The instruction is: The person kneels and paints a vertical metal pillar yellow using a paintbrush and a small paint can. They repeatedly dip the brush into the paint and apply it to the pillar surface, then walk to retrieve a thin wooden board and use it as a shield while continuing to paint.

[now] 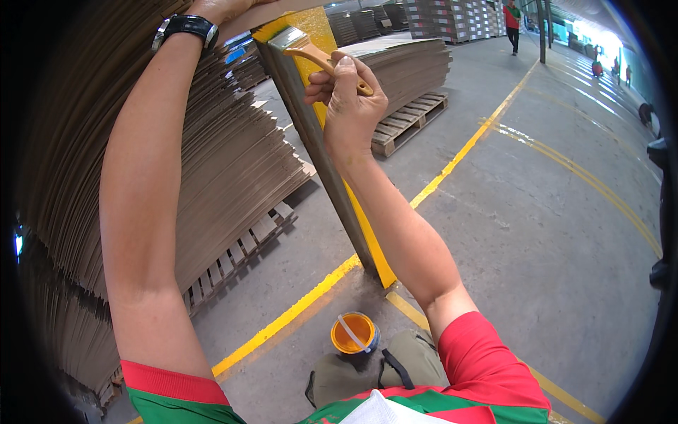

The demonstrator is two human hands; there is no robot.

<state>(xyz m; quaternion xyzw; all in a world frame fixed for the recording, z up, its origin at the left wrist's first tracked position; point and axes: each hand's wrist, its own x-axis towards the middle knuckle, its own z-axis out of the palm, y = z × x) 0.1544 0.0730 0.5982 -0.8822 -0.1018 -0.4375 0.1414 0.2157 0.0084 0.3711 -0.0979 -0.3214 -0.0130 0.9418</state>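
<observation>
A paintbrush (314,56) with a wooden handle is pinched in my right hand (351,95). Its bristles rest against the yellow face of an upright post (319,30), high up. The side of the post nearest the stacks is dark grey. My left hand (224,7) is raised at the upper edge of the view, gripping a flat pale-brown strip (272,13) that crosses in front of the post; its fingertips are cut off. On the floor below stands a paint bucket (353,333) with orange-yellow paint inside and a pale handle across its mouth, close to my knees.
Tall stacks of brown cardboard sheets (233,162) on pallets rise at the left. Behind the post lies another stack (417,71) on a wooden pallet (409,124). Yellow lines (459,159) mark the grey floor. A person (513,25) is upright in the far background.
</observation>
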